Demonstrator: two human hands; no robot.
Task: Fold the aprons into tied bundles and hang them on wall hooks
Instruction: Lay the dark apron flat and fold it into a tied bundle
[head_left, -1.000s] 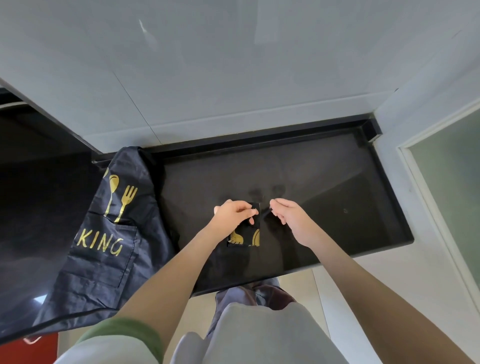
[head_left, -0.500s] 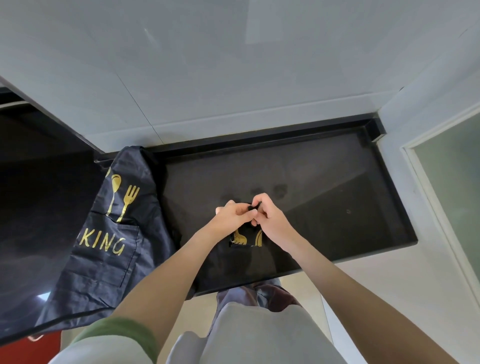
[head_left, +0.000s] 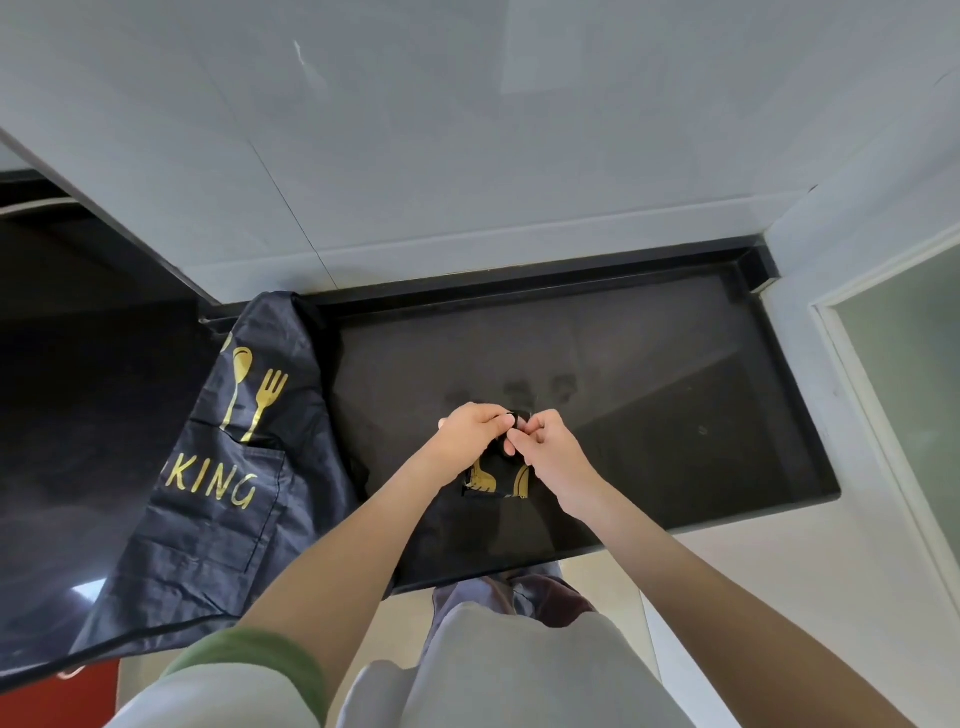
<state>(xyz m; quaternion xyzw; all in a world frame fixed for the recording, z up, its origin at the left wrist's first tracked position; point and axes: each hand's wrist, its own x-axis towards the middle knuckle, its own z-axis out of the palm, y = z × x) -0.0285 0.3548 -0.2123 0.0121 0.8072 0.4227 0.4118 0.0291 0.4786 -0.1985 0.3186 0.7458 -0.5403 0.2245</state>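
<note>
Black glossy desk (head_left: 649, 415) set in a corner, pale grey wall (head_left: 467, 156) behind it. At centre front the fingers (head_left: 496, 420) of the left hand (head_left: 470, 434) and those of the right hand (head_left: 553, 454) meet tip to tip. They are curled, and each hand pinches a bit of thin dark strap (head_left: 515, 417) just above the folded apron (head_left: 496, 483). The folded apron lies on the desk under both hands as a small dark packet with gold print on its near face; the hands hide most of it. Judgement: the step in hand is tying this bundle. Folding looks done and hanging is not yet begun. Whether a knot has formed cannot be told, since the strap is black on black and covered by the fingertips. The next move likely calls for drawing the two strap ends apart to cinch. The packet would need to stay pinned so the folds do not spring open, with a loop or free end left for a hook. Outward: a second apron (head_left: 223, 467) lies unfolded at the desk's left end, well apart from the hands. Its spoon, fork and gold lettering face up, a pocket shows, and its lower part hangs over the front edge. A frosted glass panel (head_left: 914, 395) stands to the right. No wall hooks are in view, so their place is unknown. Main hindrance: poor contrast of strap against desk.
</note>
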